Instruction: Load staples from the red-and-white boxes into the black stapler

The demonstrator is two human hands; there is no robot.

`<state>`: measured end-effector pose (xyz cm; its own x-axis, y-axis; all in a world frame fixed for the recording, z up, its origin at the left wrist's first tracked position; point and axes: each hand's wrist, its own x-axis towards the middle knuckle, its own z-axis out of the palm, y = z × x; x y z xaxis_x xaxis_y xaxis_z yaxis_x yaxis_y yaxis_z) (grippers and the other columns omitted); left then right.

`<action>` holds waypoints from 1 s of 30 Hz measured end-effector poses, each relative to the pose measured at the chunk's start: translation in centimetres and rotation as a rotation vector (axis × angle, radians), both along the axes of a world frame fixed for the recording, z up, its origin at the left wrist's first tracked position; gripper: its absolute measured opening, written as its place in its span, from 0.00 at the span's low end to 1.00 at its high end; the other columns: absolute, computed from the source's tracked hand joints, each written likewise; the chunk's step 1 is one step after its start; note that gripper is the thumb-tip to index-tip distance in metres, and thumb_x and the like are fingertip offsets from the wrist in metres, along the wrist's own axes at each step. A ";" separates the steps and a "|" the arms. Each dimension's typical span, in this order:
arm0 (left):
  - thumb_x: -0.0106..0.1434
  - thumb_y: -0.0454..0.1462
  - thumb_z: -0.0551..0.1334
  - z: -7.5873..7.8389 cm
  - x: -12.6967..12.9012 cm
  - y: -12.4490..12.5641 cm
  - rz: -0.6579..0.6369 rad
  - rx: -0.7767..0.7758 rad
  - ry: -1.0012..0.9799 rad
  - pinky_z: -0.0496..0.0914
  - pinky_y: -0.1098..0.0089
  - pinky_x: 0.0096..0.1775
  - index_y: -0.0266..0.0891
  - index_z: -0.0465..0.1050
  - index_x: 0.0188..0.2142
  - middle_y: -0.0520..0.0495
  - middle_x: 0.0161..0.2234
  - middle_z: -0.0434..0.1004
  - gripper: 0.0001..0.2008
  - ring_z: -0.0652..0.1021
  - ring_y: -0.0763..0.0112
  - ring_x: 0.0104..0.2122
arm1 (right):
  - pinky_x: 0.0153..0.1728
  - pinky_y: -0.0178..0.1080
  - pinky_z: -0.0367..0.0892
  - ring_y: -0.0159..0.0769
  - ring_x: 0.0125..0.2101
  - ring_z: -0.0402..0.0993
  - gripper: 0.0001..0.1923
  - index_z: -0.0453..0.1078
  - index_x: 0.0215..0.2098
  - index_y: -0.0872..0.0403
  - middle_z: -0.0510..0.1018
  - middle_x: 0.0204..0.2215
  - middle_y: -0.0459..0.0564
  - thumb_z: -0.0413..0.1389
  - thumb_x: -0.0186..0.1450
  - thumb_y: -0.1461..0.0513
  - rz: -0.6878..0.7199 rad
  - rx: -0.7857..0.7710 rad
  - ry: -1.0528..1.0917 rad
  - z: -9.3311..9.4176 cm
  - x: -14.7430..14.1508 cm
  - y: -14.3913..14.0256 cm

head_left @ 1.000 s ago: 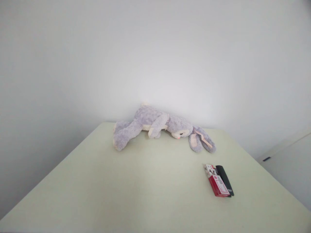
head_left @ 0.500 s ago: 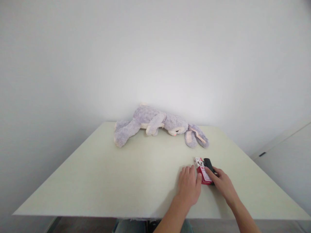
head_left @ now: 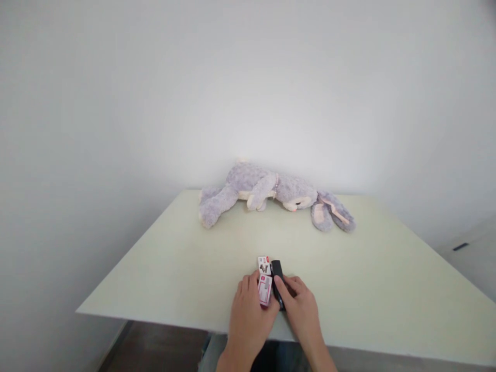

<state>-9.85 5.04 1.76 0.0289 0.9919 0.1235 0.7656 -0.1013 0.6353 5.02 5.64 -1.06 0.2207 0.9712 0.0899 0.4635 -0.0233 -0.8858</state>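
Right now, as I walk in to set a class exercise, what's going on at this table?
A person's left hand cups the left side of a pink-and-white box near the table's front edge. The right hand grips a long black object beside it, thumb over the top. A small white box with a printed picture sits just beyond the pink-and-white one. A plush rabbit lies on its side at the back, by the wall.

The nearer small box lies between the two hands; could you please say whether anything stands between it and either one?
Nothing visible stands between the box and the left hand, which clasps its left side. On the other side, the black stapler lies between box and right hand.
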 end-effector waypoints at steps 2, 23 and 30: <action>0.61 0.36 0.60 -0.1 -1.3 -0.2 0.037 -0.010 0.045 0.67 0.64 0.52 0.45 0.66 0.58 0.45 0.49 0.73 0.24 0.74 0.59 0.49 | 0.36 0.39 0.67 0.39 0.30 0.74 0.23 0.80 0.44 0.49 0.78 0.30 0.46 0.52 0.70 0.43 -0.042 0.020 0.003 0.0 -1.0 -0.3; 0.70 0.42 0.55 -3.4 -11.0 2.7 0.193 0.230 0.155 0.67 0.54 0.52 0.49 0.66 0.61 0.45 0.51 0.73 0.21 0.73 0.55 0.51 | 0.40 0.39 0.69 0.39 0.37 0.75 0.28 0.68 0.60 0.48 0.77 0.39 0.46 0.57 0.66 0.46 -0.135 0.073 -0.119 -1.1 -1.6 -0.5; 0.67 0.36 0.58 -3.4 -12.1 1.9 0.103 0.221 0.345 0.62 0.50 0.57 0.54 0.70 0.59 0.47 0.54 0.73 0.22 0.71 0.55 0.53 | 0.42 0.40 0.69 0.40 0.39 0.76 0.22 0.69 0.56 0.47 0.78 0.43 0.47 0.55 0.67 0.49 -0.131 0.061 -0.121 -1.0 -1.7 -0.7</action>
<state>-21.92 6.95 -1.67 0.0075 0.9424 0.3345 0.9430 -0.1180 0.3111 3.32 4.98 -2.02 0.3294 0.9267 0.1810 0.5629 -0.0388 -0.8256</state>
